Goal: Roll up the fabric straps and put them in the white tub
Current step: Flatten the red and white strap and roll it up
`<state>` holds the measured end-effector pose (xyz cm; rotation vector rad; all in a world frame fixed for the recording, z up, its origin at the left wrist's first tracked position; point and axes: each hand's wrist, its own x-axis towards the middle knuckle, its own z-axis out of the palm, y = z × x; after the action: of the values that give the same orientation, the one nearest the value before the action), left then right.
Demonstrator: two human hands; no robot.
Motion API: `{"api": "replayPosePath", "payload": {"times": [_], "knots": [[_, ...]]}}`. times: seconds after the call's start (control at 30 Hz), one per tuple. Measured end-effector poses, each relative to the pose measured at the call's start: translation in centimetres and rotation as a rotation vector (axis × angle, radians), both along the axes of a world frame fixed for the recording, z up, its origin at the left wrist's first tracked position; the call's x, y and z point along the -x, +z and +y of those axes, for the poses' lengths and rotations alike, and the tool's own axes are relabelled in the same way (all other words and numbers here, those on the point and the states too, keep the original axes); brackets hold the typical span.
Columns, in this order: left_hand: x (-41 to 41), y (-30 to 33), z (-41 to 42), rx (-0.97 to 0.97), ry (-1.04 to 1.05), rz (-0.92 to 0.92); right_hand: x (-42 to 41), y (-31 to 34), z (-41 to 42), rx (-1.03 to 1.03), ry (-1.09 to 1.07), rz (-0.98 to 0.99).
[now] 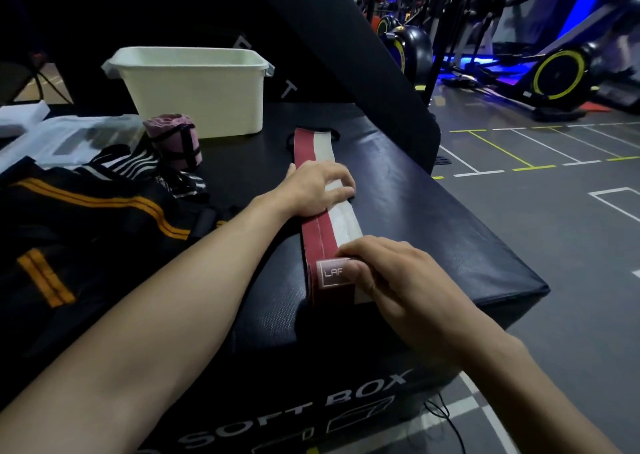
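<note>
A red and white fabric strap lies flat and stretched out along the top of a black soft box, its near end at the box's front edge. My left hand rests palm down across the strap's middle, fingers spread. My right hand pinches the strap's near end by its white logo patch. The white tub stands at the back of the box, its inside hidden from here. A rolled pink strap with black bands stands in front of the tub.
A pile of black straps with orange stripes and black-and-white striped ones covers the left side. Clear plastic packaging lies behind it. A black padded panel leans at the back. Exercise bikes stand on the floor to the right.
</note>
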<state>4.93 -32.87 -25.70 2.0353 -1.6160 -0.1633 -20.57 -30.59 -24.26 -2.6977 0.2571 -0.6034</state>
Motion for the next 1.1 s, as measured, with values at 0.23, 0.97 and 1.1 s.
{"api": "replayPosePath", "payload": {"times": [0.23, 0.97, 1.1], "knots": [[0.7, 0.2, 0.4, 0.025, 0.043, -0.042, -0.5, 0.5, -0.1, -0.096, -0.062, 0.112], [0.3, 1.9, 3.2, -0.421, -0.003, -0.07, -3.9, -0.3, 0.3, 0.269, -0.198, -0.267], [0.4, 0.8, 2.4, -0.399, 0.083, -0.081, -2.4, -1.2, 0.3, 0.339, -0.097, -0.189]]}}
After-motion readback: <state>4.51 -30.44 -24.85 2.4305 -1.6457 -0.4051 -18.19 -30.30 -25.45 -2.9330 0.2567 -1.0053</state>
